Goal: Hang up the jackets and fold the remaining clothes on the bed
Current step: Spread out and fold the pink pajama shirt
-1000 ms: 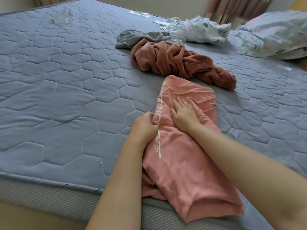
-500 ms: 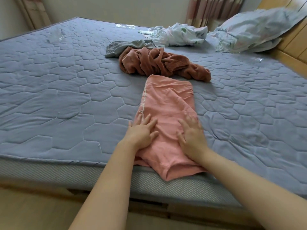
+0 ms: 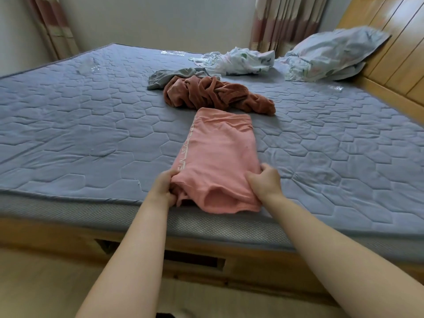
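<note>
Your left hand (image 3: 164, 188) grips the near left corner of the pink cloth (image 3: 218, 154). Its fingers are curled round the edge. Your right hand (image 3: 263, 183) grips the near right corner, with its fingers bent over the cloth too. Both hands pinch the cloth tight.

The pink cloth is folded long and lies flat on the blue bed (image 3: 80, 134). Its near end sits right at the bed's near edge, between your hands. Its far end is just beside a bunched-up brown cloth (image 3: 213, 94). A gray cloth (image 3: 169, 78) lies behind the brown one and touches it. Farther back are a flowery cloth (image 3: 241, 60) and a pillow (image 3: 332, 51).
</note>
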